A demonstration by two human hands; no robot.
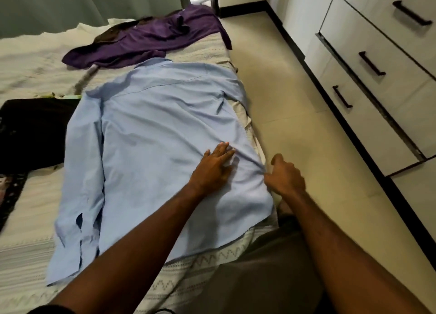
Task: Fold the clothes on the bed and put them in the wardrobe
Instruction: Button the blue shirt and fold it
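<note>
Bed: your bed (35, 254) wears a cream patterned cover.
Room: pale floor (271, 66) on your right, then white drawers (368, 61).
Shirt: your blue shirt (151, 129) lies flat near the bed's right edge.
Axis: collar away from you, hem toward you.
Look: pale blue, lightly creased, one sleeve folded alongside.
Left hand (212, 166): fingers spread, pressing the shirt.
Right hand (286, 175): fingers pinching the shirt's edge.
Others: purple garment (146, 40) beyond, dark garment (30, 129) on the left.

Light blue shirt (160, 129) lies spread flat, back side up, along the right edge of the bed (30, 238), collar at the far end, one long sleeve stretched down its left side, cuff nearest. Beyond its collar a purple garment (151, 40) sprawls crumpled. A dark garment (30, 134) lies just left of the sleeve.
</note>
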